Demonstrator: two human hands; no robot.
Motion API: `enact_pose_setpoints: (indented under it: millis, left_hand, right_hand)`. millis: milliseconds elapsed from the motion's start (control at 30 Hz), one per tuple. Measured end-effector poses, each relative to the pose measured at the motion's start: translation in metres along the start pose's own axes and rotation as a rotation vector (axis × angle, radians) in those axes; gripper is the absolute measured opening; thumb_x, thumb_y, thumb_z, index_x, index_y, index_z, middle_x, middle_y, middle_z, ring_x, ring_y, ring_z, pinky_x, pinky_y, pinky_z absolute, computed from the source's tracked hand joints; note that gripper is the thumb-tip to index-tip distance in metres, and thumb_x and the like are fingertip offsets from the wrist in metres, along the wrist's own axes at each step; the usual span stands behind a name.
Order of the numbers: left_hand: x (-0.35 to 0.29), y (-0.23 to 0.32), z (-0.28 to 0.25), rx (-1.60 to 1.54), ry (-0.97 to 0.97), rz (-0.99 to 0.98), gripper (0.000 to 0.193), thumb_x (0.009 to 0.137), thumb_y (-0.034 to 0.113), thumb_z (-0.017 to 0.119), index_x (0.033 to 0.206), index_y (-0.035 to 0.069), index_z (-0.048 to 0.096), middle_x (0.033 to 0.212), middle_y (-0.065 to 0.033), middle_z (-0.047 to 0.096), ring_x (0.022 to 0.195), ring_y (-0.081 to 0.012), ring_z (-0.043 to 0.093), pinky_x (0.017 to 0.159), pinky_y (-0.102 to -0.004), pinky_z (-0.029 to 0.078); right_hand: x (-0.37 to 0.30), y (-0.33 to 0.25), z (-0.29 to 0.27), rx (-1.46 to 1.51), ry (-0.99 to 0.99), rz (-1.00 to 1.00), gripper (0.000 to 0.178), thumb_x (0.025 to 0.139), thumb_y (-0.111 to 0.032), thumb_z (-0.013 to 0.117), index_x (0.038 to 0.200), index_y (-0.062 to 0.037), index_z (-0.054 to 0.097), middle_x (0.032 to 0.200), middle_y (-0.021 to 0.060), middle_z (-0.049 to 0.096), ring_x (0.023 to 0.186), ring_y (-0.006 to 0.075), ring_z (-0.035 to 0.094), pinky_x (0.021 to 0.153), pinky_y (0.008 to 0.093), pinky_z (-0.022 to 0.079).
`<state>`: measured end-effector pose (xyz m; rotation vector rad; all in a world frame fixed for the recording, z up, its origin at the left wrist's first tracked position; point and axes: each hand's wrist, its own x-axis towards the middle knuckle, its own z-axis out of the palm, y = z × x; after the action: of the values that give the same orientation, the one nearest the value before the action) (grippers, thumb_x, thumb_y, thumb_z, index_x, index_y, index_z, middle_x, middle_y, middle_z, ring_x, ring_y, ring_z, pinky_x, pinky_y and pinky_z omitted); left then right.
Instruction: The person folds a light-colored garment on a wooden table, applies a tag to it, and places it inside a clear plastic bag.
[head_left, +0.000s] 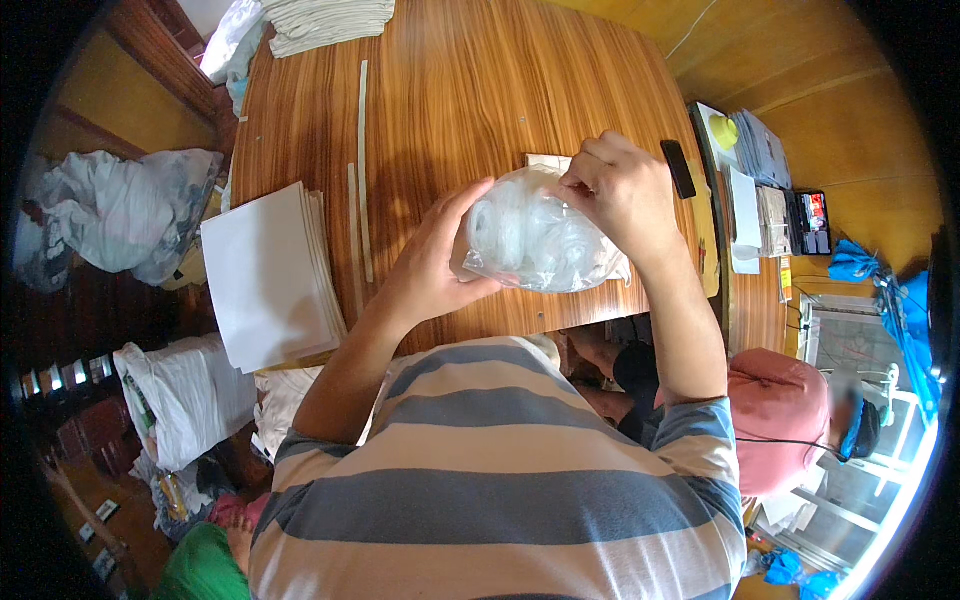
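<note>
A clear plastic bag (535, 235) with coiled, whitish translucent pieces inside is in front of me, near the table's close edge. My left hand (435, 255) curves round the bag's left side, its thumb at the lower corner and a finger at the upper one. A gap shows between that palm and the bag. At the bag's upper right, my right hand (622, 190) is closed in a pinch on the plastic. A pale flat item behind and under the bag is mostly hidden.
The wood-grain table (480, 80) carries a stack of white sheets (265, 275) at left, a folded cloth stack (330, 22) at the far left, thin pale strips (363, 170) and a dark phone-like object (678, 168) at right. A person in pink (780, 420) is at right.
</note>
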<state>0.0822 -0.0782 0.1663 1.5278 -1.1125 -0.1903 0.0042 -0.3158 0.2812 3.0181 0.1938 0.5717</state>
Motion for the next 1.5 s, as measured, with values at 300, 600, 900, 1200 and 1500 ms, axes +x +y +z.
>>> enact_pose_setpoints:
  millis: [300, 600, 900, 1200, 1500]
  left_hand:
    - [0.047, 0.029, 0.009, 0.031, -0.016, -0.051, 0.073, 0.089, 0.042, 0.083, 0.142, 0.0, 0.056, 0.135, -0.0262, 0.065, 0.129, -0.0387, 0.064, 0.107, -0.0471, 0.052]
    - [0.07, 0.023, 0.026, 0.153, 0.092, -0.119, 0.061, 0.094, 0.04, 0.08, 0.137, 0.002, 0.061, 0.131, -0.0236, 0.069, 0.121, -0.0412, 0.069, 0.101, -0.0484, 0.055]
    - [0.078, 0.029, 0.021, 0.083, 0.281, 0.257, 0.08, 0.084, 0.035, 0.09, 0.147, 0.002, 0.053, 0.142, -0.0228, 0.06, 0.124, -0.0427, 0.066, 0.105, -0.0515, 0.055]
    - [0.08, 0.025, 0.02, 0.192, 0.177, 0.192, 0.056, 0.086, 0.026, 0.088, 0.129, 0.003, 0.061, 0.143, -0.02, 0.058, 0.129, -0.0405, 0.063, 0.105, -0.0476, 0.055]
    - [0.079, 0.025, 0.026, 0.219, 0.177, 0.016, 0.062, 0.085, 0.031, 0.089, 0.134, 0.006, 0.06, 0.14, -0.0231, 0.061, 0.118, -0.041, 0.068, 0.097, -0.0482, 0.058]
  right_hand:
    - [0.021, 0.016, -0.028, 0.204, -0.104, -0.052, 0.02, 0.083, -0.029, 0.083, 0.082, -0.0097, 0.077, 0.085, 0.0042, 0.074, 0.08, 0.0289, 0.073, 0.068, 0.041, 0.058]
    - [0.021, 0.014, -0.059, 0.27, 0.11, 0.131, 0.021, 0.09, -0.025, 0.084, 0.09, -0.0057, 0.078, 0.086, 0.0099, 0.074, 0.075, 0.0299, 0.074, 0.066, 0.0374, 0.059]
    - [0.046, 0.004, -0.074, 0.428, 0.201, 0.354, 0.021, 0.095, -0.018, 0.082, 0.094, 0.0013, 0.074, 0.085, 0.0068, 0.074, 0.079, 0.013, 0.073, 0.069, 0.0277, 0.057]
    - [0.045, 0.025, -0.095, 0.542, 0.508, 0.298, 0.016, 0.101, -0.013, 0.076, 0.107, 0.0015, 0.076, 0.092, 0.0068, 0.077, 0.09, 0.0123, 0.074, 0.081, 0.0268, 0.059]
    - [0.073, -0.004, -0.124, 0.498, 0.83, 0.146, 0.018, 0.105, -0.014, 0.071, 0.093, -0.0039, 0.062, 0.081, 0.0, 0.066, 0.069, 0.007, 0.066, 0.059, 0.0214, 0.056]
